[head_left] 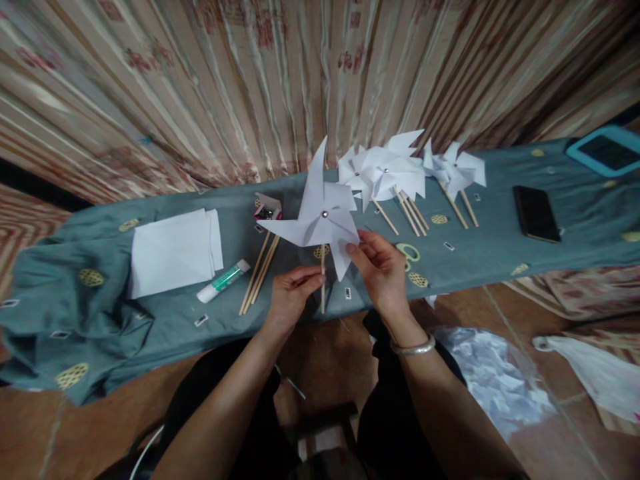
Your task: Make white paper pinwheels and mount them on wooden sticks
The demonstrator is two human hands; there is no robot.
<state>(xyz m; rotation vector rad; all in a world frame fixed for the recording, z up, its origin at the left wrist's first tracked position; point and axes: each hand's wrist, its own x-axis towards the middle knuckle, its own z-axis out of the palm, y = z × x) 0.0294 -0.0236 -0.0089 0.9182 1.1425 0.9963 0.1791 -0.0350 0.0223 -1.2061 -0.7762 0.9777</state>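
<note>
A white paper pinwheel with a metal pin at its centre is held upright above the cloth-covered table. My left hand pinches its wooden stick between thumb and fingers. One paper blade, at the lower right of the pinwheel, is pinched by my right hand. Green-handled scissors lie just beyond that hand, partly hidden by it. Left of the pinwheel, several loose wooden sticks lie near a small open box of pins.
Finished pinwheels lie at the back right. A glue stick and white paper sheets are on the left. A black phone and a blue-framed tablet lie right. A bag of paper scraps sits on the floor.
</note>
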